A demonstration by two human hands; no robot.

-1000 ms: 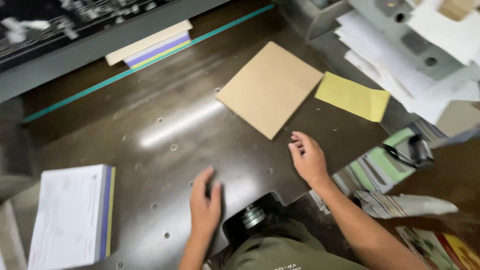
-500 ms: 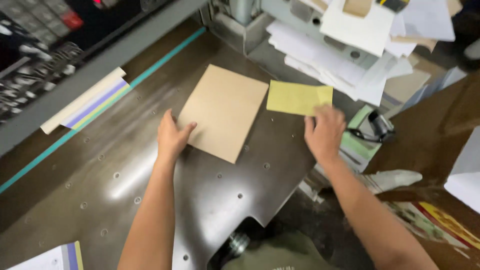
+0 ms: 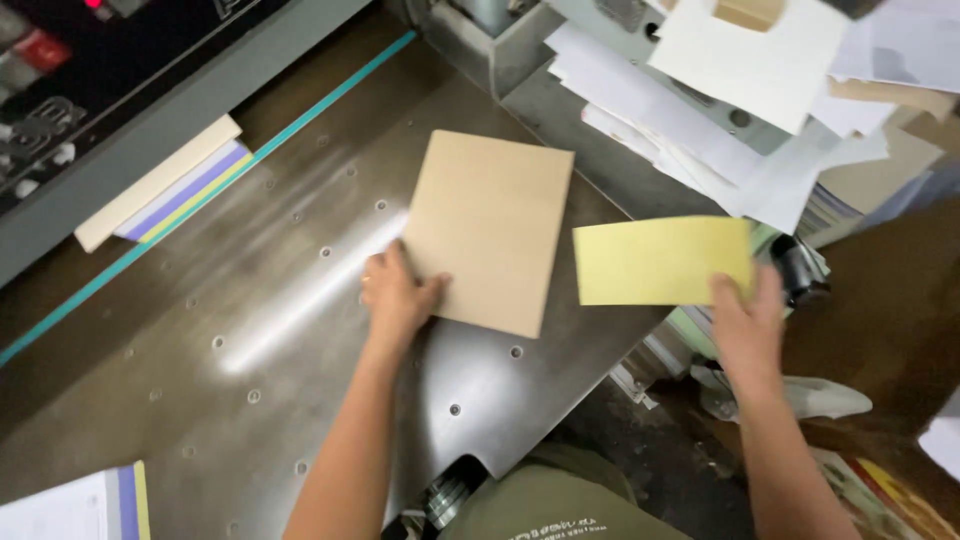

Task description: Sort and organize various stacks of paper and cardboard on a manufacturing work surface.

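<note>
A tan cardboard sheet [image 3: 490, 225] lies flat on the steel machine table [image 3: 280, 330]. My left hand [image 3: 398, 292] rests on the sheet's near left corner, fingers spread over its edge. To the right, a yellow paper sheet [image 3: 660, 260] sticks out past the table's right edge. My right hand [image 3: 748, 320] holds it by its near right corner, thumb on top.
A stack of white, purple and yellow paper [image 3: 165, 185] sits under the grey machine body [image 3: 150, 120] beyond a teal line. Loose white sheets [image 3: 730, 90] pile up at the upper right. Another paper stack [image 3: 80, 505] lies at the lower left. A black object [image 3: 800, 270] sits beside the yellow sheet.
My left hand went from the bare table up to the cardboard's corner. My right hand moved right and took hold of the yellow sheet. The view shifted toward the right.
</note>
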